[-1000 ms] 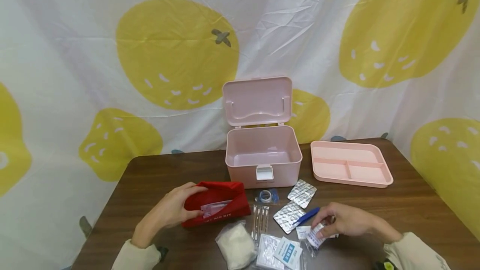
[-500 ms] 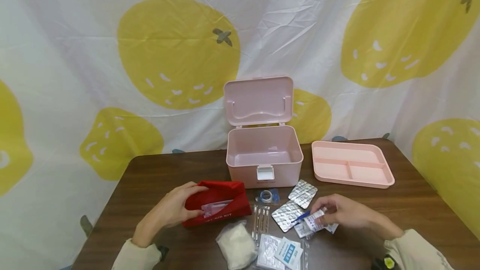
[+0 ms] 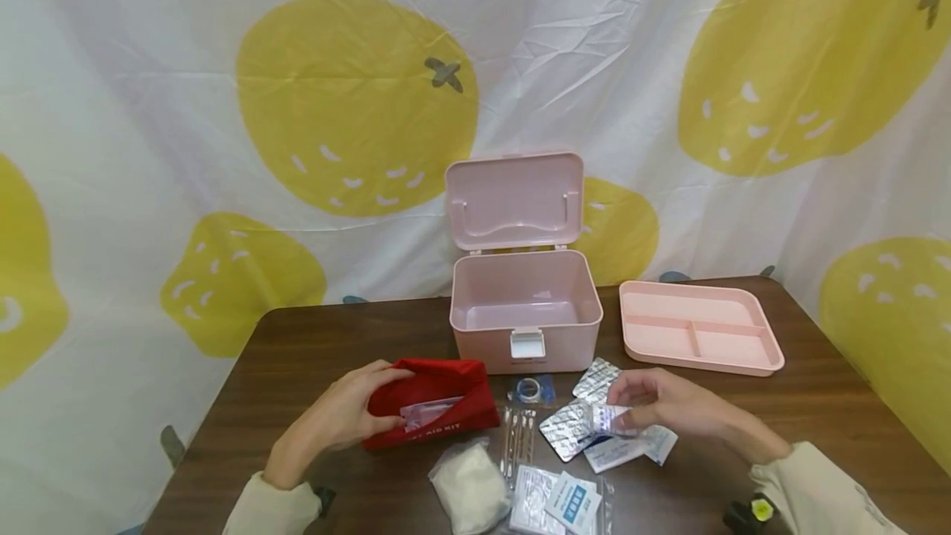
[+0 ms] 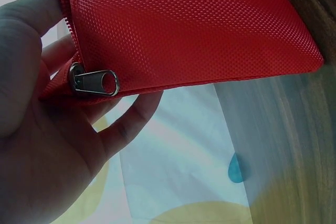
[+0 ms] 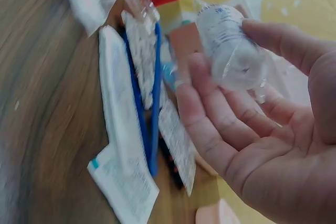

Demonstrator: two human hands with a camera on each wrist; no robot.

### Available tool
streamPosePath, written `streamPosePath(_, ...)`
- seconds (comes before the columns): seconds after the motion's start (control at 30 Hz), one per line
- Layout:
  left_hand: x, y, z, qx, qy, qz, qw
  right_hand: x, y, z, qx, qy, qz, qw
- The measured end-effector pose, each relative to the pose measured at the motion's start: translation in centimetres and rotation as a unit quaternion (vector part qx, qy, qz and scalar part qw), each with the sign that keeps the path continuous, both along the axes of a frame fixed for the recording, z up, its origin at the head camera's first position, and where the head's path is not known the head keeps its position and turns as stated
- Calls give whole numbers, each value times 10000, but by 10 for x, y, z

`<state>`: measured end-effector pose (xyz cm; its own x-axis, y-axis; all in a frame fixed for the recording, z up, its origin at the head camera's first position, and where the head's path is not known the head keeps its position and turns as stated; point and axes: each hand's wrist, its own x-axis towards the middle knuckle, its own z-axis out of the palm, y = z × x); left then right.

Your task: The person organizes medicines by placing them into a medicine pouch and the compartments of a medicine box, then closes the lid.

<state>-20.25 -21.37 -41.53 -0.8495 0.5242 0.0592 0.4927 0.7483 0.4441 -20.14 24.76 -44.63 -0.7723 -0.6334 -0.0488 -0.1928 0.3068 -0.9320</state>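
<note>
My left hand [image 3: 334,411] grips the left end of an open red pouch [image 3: 475,413] printed with "AID KIT"; clear-wrapped things lie inside. In the left wrist view, its zipper pull [image 4: 94,82] hangs near my palm. A wrapped bandage roll [image 3: 606,419], white with blue print, is held by my right hand [image 3: 679,407] above the table. The right wrist view has the bandage roll [image 5: 226,40] between thumb and fingers. Beneath that hand lie silver blister packs [image 3: 566,431], white packets [image 3: 615,454] and blue tweezers [image 5: 155,135], mostly covered in the head view.
Behind stands a pink box [image 3: 527,349] with its lid raised. A divided pink tray [image 3: 702,366] is at the back right. Wrapped cotton swabs [image 3: 518,440], a tape roll [image 3: 528,390], a bagged cream-coloured pad [image 3: 470,490] and flat packets [image 3: 574,504] lie nearer me.
My right hand has lifted the bandage roll off the white packets and moved it away from me, over the blister packs. The left hand and pouch stay in place.
</note>
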Motion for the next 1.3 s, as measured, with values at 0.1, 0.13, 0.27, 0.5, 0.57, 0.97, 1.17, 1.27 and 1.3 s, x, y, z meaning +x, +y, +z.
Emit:
streamPosePath(0.1,0,0,0,27,-40,-3,10000,0,-8,7,20,-108,-156,9998)
streamPosePath(0.13,-1,0,0,34,-47,-4,10000,0,-11,9,17,-136,-200,9997)
streamPosePath(0.27,-1,0,0,56,-52,-5,10000,0,-26,20,181,-48,-338,9993)
streamPosePath(0.5,-2,0,-1,103,-30,-39,9999,-3,-56,41,428,290,-271,9983)
streamPosePath(0.57,-2,0,-1,98,-1,-43,9999,-3,-67,46,319,418,-95,9986)
streamPosePath(0.97,0,-2,-1,106,-99,14,9999,-11,-132,79,-39,1152,452,9923)
streamPosePath(1.17,-2,-2,-3,122,50,-129,9998,-17,-161,88,-91,1503,488,9874)
streamPosePath(1.27,-3,-2,-3,113,136,-185,9997,-20,-174,90,-112,1644,488,9851)
streamPosePath(1.3,-3,-2,-2,104,160,-200,9996,-20,-178,90,-110,1677,484,9846)
